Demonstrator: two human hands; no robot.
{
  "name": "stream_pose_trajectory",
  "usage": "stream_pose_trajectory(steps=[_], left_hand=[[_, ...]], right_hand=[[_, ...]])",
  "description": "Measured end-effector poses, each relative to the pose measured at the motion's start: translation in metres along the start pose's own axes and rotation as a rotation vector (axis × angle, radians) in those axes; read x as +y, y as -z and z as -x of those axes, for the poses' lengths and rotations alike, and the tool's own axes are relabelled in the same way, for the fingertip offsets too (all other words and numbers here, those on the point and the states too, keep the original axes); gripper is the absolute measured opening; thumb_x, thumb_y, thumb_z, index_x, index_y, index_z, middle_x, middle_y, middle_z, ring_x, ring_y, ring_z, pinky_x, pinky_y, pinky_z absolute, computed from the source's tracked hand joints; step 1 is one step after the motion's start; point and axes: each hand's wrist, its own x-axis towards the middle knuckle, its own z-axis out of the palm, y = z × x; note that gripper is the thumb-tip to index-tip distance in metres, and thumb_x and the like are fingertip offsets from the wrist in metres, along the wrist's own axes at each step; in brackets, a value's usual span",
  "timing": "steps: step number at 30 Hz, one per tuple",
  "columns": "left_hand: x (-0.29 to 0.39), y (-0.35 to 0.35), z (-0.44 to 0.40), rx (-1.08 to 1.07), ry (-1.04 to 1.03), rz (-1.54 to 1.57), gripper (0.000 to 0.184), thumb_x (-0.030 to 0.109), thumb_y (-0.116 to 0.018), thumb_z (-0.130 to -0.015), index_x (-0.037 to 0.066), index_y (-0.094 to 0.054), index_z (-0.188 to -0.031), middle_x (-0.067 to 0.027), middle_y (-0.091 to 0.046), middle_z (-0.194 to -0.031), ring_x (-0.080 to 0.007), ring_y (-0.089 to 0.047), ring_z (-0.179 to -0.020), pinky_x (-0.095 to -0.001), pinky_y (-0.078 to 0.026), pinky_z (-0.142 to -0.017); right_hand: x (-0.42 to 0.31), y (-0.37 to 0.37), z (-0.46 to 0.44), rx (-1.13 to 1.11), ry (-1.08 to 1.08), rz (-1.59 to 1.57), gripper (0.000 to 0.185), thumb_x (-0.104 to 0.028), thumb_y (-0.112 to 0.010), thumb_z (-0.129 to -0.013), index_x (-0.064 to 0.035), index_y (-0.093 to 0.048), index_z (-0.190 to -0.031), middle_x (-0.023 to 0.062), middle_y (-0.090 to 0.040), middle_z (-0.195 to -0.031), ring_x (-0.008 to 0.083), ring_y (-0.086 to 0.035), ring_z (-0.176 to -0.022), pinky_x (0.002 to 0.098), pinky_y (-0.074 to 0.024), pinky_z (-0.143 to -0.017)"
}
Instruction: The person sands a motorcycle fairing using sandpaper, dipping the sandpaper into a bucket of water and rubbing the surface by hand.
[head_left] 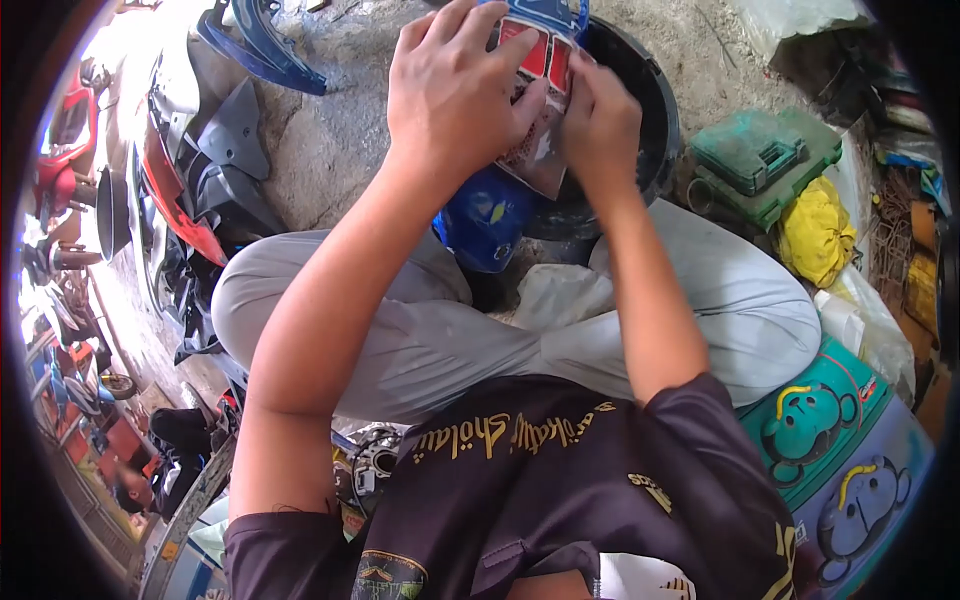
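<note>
Mostly red sheet (557, 68), pale-edged, pointed below — right hand (603, 125) grip clamped on edge; left hand (455, 85) fingers apart.

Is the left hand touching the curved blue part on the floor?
Apart: the head view shows floor between the left hand and the curved blue part.

Glare at left; dark, curved fisheye edges; right margin perhaps slightly soft.
</note>
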Motion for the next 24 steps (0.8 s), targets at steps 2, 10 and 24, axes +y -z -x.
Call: stream_pose_trajectory(steps=[2, 10, 24], left_hand=[[0.001, 0.001, -0.003, 0.013, -0.011, -0.009, 0.039, 0.039, -0.085, -0.082, 0.022, -0.083, -0.117, -0.0056, -0.072, -0.135, -0.0282, -0.064, -0.132, -0.0477, -0.049, -0.106], [0.0, -0.001, -0.001, 0.006, -0.016, -0.028, 0.039, 0.039, -0.085, -0.082, 0.022, -0.083, -0.118, -0.0059, -0.072, -0.136, -0.0278, -0.065, -0.131, -0.0467, -0.05, -0.107], [0.0, 0.001, -0.004, 0.001, -0.018, -0.004, 0.039, 0.036, -0.083, -0.084, 0.02, -0.082, -0.119, -0.0072, -0.072, -0.134, -0.0301, -0.064, -0.131, -0.0479, -0.048, -0.108]], right_hand=[[-0.007, 0.004, 0.027, 0.018, 0.075, 0.048, 0.02, -0.004, -0.061, -0.105, 0.0017, -0.076, -0.117, 0.0248, -0.076, -0.101, 0.0427, -0.077, -0.096, 0.0442, -0.0594, -0.084], [0.013, -0.001, -0.011, -0.043, 0.005, 0.025, 0.024, -0.004, -0.058, -0.103, 0.0024, -0.075, -0.119, 0.0266, -0.076, -0.11, 0.0468, -0.074, -0.102, 0.0498, -0.0596, -0.088], [-0.013, 0.011, 0.042, -0.018, -0.034, -0.021, 0.025, -0.013, -0.058, -0.109, 0.0014, -0.077, -0.117, 0.0266, -0.076, -0.108, 0.0442, -0.076, -0.098, 0.0464, -0.0603, -0.086]])
